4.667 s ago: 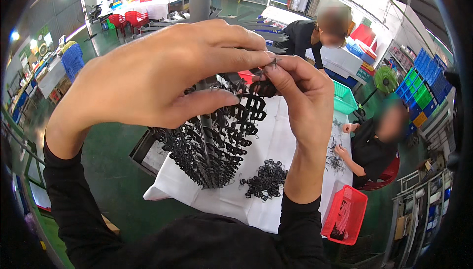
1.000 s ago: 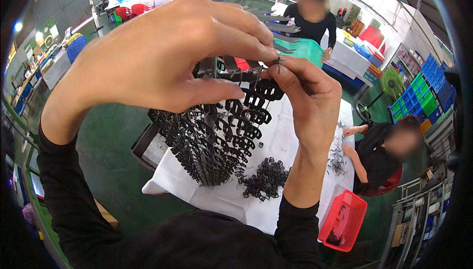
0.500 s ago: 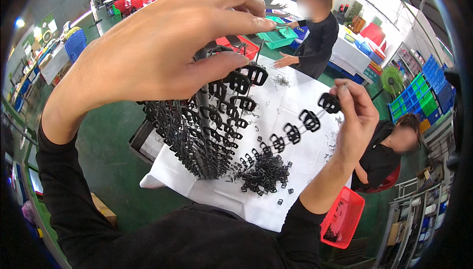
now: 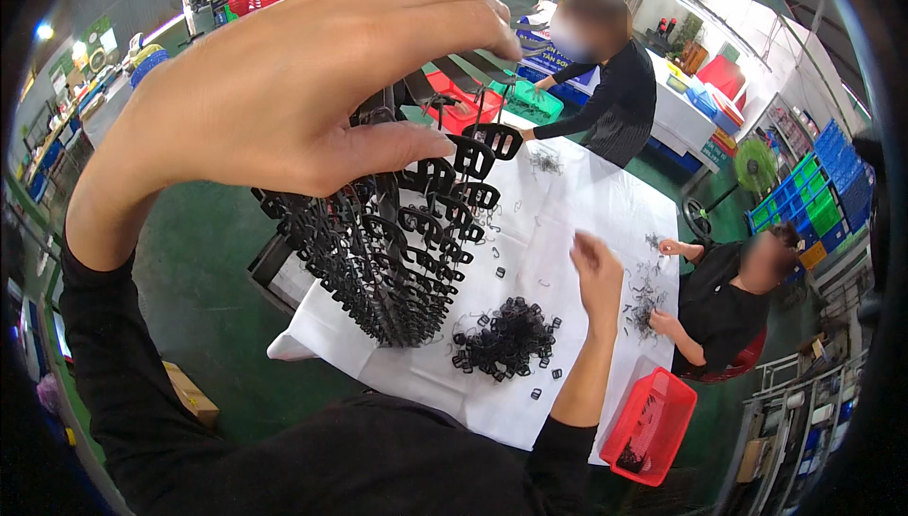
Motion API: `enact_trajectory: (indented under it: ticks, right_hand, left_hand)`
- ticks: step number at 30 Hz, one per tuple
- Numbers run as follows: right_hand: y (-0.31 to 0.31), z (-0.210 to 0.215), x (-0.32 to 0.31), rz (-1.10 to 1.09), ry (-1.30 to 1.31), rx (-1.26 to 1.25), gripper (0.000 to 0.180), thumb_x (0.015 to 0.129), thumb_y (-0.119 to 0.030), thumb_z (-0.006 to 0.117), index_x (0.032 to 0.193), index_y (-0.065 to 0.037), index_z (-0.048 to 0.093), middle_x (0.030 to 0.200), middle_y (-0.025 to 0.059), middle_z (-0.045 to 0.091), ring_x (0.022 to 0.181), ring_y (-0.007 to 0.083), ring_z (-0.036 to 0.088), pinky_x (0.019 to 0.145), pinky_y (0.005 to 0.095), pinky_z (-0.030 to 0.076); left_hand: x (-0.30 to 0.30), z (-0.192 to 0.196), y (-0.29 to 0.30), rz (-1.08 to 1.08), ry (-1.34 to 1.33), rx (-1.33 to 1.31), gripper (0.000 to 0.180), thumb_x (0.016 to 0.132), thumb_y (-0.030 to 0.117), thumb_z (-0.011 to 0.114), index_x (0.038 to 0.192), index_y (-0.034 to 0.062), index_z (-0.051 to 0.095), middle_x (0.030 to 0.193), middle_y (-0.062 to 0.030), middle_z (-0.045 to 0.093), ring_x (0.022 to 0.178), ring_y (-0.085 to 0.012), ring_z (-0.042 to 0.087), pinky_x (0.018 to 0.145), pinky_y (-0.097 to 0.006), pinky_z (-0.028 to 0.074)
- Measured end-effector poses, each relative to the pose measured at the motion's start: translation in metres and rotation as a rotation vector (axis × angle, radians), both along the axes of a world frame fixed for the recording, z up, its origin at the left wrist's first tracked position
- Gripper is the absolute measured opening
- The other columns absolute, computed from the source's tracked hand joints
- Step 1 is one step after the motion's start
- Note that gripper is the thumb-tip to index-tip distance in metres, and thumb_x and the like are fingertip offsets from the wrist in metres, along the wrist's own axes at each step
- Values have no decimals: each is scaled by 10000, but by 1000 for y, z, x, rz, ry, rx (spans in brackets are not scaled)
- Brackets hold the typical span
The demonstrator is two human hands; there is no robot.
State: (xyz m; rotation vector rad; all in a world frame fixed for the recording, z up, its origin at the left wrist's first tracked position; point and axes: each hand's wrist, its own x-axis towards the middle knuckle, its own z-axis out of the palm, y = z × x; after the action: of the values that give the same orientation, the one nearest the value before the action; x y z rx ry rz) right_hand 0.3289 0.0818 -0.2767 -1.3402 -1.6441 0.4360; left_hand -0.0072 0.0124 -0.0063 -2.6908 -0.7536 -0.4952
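Observation:
My left hand [image 4: 312, 71] is large in the upper left, curled over the top of a black rack [image 4: 492, 69], its thumb apart from the bent fingers. Dark prongs show past its fingertips; the palm side is hidden. From the rack hang many strands of black plastic buckles [image 4: 492, 140], narrowing downward toward the table. My right hand [image 4: 598, 275] is raised over the table, right of a heap of loose buckles [image 4: 508, 338]. Its fingers are loosely bent and slightly blurred, with nothing visible in them.
White cloth covers the table [image 4: 605, 199], with small hook-like pieces scattered on it. A red basket [image 4: 653, 426] stands at the near right. Farther off are another red tray [image 4: 454, 104] and a green basket [image 4: 534, 102]. One co-worker [image 4: 619, 90] stands behind the table; another [image 4: 724, 313] sits at the right.
My right hand has let go of the strand of buckles it held out and moved left and down. The strand no longer stretches across the table. The standing co-worker now reaches toward the baskets.

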Motion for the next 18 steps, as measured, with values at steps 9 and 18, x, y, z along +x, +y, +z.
enact_trajectory:
  ticks: [9, 18]
  right_hand:
    - [-26, 183, -113, 680, 378, 182, 182, 895, -51, 589, 1045, 22, 664, 899, 82, 691, 815, 114, 641, 731, 224, 484]
    - [-33, 187, -124, 622, 471, 282, 129, 890, -29, 591, 937, 53, 679, 766, 72, 668, 672, 106, 630, 609, 238, 513]
  left_hand:
    - [7, -7, -4, -34, -102, -8, 526, 685, -21, 718, 1195, 38, 600, 1223, -170, 576, 1101, -346, 584, 906, -395, 489]
    - [15, -5, -7, -51, -102, -51, 493, 703, -30, 698, 1183, 19, 594, 1203, -171, 582, 1059, -348, 597, 882, -388, 494]
